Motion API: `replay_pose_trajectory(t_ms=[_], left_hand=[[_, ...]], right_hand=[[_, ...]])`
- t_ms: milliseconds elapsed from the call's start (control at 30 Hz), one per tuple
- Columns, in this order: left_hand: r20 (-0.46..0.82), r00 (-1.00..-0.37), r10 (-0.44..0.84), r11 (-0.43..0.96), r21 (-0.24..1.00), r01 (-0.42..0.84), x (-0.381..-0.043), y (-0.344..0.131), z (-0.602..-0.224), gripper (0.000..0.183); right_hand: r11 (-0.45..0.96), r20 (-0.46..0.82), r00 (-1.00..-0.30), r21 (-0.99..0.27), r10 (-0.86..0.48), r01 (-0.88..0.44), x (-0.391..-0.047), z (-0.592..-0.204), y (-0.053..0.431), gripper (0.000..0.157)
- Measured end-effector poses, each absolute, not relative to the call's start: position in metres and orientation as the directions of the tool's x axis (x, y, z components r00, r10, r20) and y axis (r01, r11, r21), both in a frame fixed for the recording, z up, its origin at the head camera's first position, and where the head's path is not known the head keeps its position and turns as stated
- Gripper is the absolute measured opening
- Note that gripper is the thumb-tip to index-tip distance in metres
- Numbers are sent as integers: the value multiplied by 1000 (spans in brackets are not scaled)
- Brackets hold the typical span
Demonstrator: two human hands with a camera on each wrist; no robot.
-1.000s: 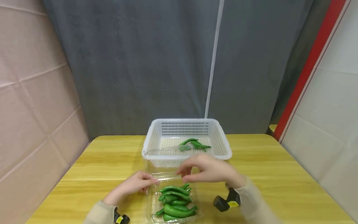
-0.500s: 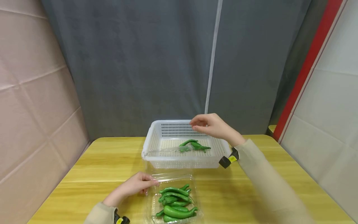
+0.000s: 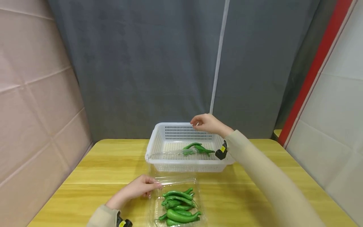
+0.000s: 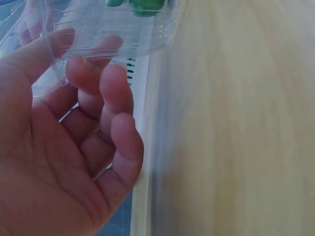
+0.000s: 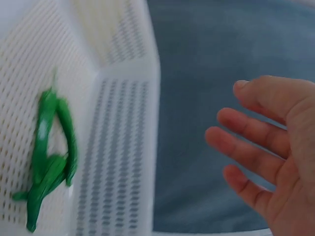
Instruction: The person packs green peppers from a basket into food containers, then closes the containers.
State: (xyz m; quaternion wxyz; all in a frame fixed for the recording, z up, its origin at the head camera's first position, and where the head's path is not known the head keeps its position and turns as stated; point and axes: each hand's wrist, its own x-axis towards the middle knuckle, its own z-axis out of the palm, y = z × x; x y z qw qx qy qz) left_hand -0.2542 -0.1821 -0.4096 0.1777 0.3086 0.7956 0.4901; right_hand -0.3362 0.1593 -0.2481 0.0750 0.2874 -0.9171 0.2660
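Observation:
My left hand [image 3: 141, 186] pinches the left edge of a clear plastic clamshell box [image 3: 157, 205] near its hinge, thumb above and fingers below. Several green chili peppers [image 3: 180, 215] lie in the box's tray. Its raised transparent lid leans toward a white perforated basket [image 3: 187, 162] and overlaps the front rim in the head view. A few more green chili peppers [image 5: 47, 132] rest on the basket floor. Over the basket's back rim, my right hand [image 3: 209, 123] hovers with loosely bent fingers; the right wrist view shows nothing between them.
Box and basket stand on a yellow wood-grain table [image 3: 113, 167]. A grey curtain [image 3: 147, 69] hangs directly behind the table's back edge. Pale cloth panels flank the table, with a red strip [image 3: 317, 66] on the right one.
My right hand has risen from beside the box's hinge, up and away to the basket's back rim, then shifted slightly left. The left hand keeps its hold on the box edge.

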Motion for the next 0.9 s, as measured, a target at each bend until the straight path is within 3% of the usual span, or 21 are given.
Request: replay_pose_trajectory(t_ms=[333,667,900], left_hand=[[12,-753,657,335,891,306,-251,-186,-408,27],[19,-754,657,322,897,303,-251,-185,-413,26],[26,-756,654,324,894,311,-250,-183,-411,25]], right_hand=[[793,148,-868,-358,-473,-493,-371,-276,156,49],[831,-74,-836,-179,-544,-526,-384,-296,133,49],[848,-155,-835,-47,-528,-527,-388,-308,116,53]])
